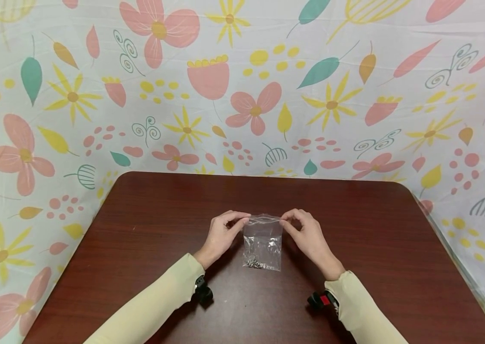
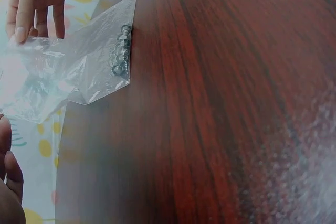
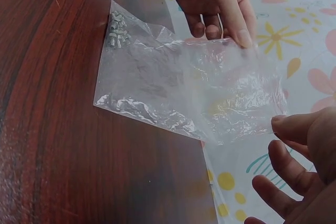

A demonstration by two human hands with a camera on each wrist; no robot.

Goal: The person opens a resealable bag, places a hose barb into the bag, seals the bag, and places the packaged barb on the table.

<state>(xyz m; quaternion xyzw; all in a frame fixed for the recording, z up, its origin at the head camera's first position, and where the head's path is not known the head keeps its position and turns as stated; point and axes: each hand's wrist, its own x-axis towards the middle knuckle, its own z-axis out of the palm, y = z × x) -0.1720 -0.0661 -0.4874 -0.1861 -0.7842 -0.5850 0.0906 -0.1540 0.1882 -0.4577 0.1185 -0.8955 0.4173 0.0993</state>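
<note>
A clear zip-lock bag [image 1: 263, 243] hangs upright between both hands over the table. Small silvery metal pieces, like screws or nuts [image 3: 118, 29], have gathered in its lower left corner. My left hand [image 1: 222, 236] pinches the top left corner of the bag between thumb and forefinger. At the opposite top corner, my right hand [image 1: 309, 239] pinches the plastic the same way. In the right wrist view the bag's film is stretched between the two hands, its bottom toward the wooden surface.
The dark reddish-brown table [image 1: 161, 205] has rounded far corners. Behind it and at both sides hangs a white cloth [image 1: 242, 71] with flowers and leaves. Each wrist wears a black strapped camera [image 1: 203, 290], below a pale yellow sleeve [image 1: 152, 301].
</note>
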